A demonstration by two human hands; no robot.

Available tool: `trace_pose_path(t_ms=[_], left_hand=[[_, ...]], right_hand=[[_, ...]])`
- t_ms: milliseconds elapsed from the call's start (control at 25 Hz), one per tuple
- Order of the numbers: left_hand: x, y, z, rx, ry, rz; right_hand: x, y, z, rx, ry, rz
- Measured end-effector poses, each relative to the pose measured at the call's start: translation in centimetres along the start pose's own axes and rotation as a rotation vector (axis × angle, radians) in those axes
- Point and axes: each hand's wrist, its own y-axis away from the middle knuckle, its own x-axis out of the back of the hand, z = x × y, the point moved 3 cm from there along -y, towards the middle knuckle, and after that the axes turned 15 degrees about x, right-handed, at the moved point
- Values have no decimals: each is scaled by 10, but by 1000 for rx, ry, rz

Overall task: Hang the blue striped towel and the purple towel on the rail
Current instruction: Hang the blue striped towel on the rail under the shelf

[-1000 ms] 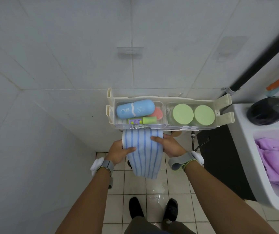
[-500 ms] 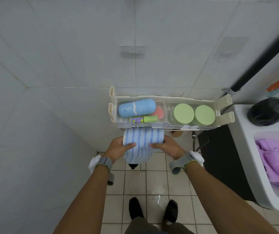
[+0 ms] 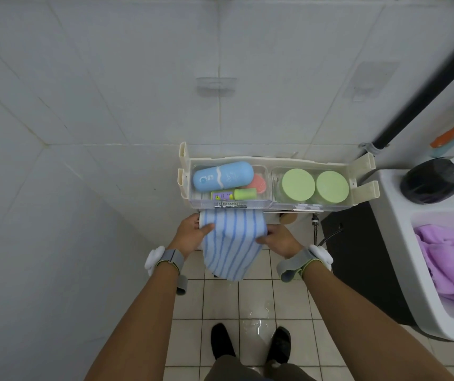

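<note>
White wall tiles [image 3: 83, 105] fill the left side of the view. Below centre, the left hand [image 3: 190, 234] grips the left edge of the blue-and-white striped cloth towel [image 3: 231, 243], thumb laid across the front of the fabric and fingers curled behind it. A grey fabric wrist strap with a white puffy piece [image 3: 165, 260] sits on that wrist. The striped towel hangs draped just under the front edge of the cream plastic wall shelf [image 3: 275, 160], its top spread wide and its lower end gathered and hanging free above the beige floor tiles [image 3: 220, 301]; the rail itself is hidden behind the cloth.

In the shelf's left compartment lie a light blue capsule-shaped plastic case [image 3: 223, 176], a pink round item [image 3: 258, 182] partly hidden behind it, and a small yellow-green tube [image 3: 234, 194] at the front edge. The right compartment holds two round pale green lids [image 3: 315, 186] side by side.

The right hand [image 3: 280, 240] pinches the towel's right edge, fingers closed on the fabric, with a matching grey strap [image 3: 300, 262] on the wrist. Two black shoes [image 3: 250, 345] stand on the floor tiles below.

At the right edge, the crumpled purple cloth towel [image 3: 451, 259] lies in the white ceramic basin [image 3: 401, 243], well apart from the shelf. A dark rounded object [image 3: 431, 184] rests on the basin's far rim.
</note>
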Motion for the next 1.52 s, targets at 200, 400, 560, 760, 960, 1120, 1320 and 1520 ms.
trace_pose_path(t_ms=[200,400,560,760,960,1120,1320,1520], left_hand=[[1,-3,1,23,-134,48],[1,1,10,-43,-189,257],[-5,5,5,-72,-404,374],[-6,1,3,-35,-616,346],[-9,3,9,-16,-702,357],[-8,3,10,32,-819,354],[-18,12,8,121,-827,301],[-23,28,31,29,-925,392]], right_hand=[[0,-9,-14,-34,-181,192],[-4,-17,-1,-61,-161,286],[-3,-11,-19,-24,-30,375],[-5,-9,-16,-24,132,214],[-3,-7,-19,-37,192,58],[0,-6,-27,-67,213,-3],[2,2,-31,-104,242,-75],[8,19,-54,-147,248,-283]])
